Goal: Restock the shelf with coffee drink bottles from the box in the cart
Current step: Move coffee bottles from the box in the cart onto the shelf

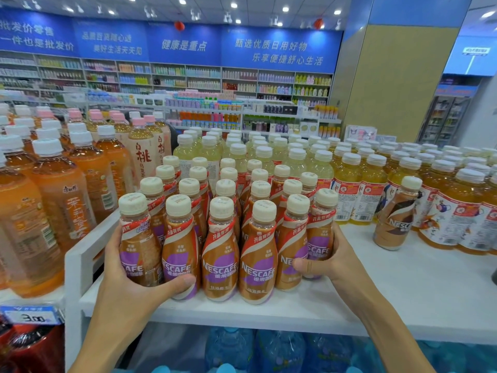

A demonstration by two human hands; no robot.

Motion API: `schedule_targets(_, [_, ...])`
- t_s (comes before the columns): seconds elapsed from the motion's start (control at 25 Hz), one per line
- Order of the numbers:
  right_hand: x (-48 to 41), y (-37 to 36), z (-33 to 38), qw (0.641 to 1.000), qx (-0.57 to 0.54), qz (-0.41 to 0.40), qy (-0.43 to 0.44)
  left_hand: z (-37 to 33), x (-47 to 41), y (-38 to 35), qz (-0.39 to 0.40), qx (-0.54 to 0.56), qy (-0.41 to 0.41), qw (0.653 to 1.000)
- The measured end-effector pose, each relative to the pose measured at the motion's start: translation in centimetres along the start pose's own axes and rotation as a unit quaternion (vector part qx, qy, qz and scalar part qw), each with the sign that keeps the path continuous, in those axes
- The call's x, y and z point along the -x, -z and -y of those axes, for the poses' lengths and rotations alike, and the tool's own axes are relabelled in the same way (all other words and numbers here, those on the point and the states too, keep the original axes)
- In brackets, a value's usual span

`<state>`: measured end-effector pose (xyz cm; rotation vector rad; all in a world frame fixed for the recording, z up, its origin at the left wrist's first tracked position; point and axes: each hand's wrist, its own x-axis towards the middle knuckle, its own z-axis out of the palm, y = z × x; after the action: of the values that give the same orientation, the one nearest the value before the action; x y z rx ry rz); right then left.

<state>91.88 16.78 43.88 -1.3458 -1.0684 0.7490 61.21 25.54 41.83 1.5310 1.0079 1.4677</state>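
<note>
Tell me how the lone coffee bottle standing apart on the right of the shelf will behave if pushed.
The lone coffee bottle looks full, so probably heavy for its size. Tall on a narrow base, it may tip rather than slide on the white shelf. Once down, its round body would likely roll.

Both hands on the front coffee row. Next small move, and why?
Probably nudge the front row back toward the rows behind: the left hand and right hand grip its ends, and it stands close to the shelf edge.
</note>
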Motion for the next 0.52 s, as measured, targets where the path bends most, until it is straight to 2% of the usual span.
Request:
schedule_targets(0.16, [1.5,-0.8,1.1,1.0,-0.01,-0.024,0.015,0.0,0.4,-0.1,-0.004,0.0,-0.01,1.0])
schedule_targets(0.28, [3.5,-2.8,0.8,0.994,0.024,-0.099,0.033,0.0,0.9,-0.5,0.001,0.003,-0.031,1.0])
schedule_targets(0.52, [2.9,-4.8,-1.2,0.983,0.11,-0.124,0.083,0.0,1.2,-1.3,-0.013,-0.008,-0.04,0.999])
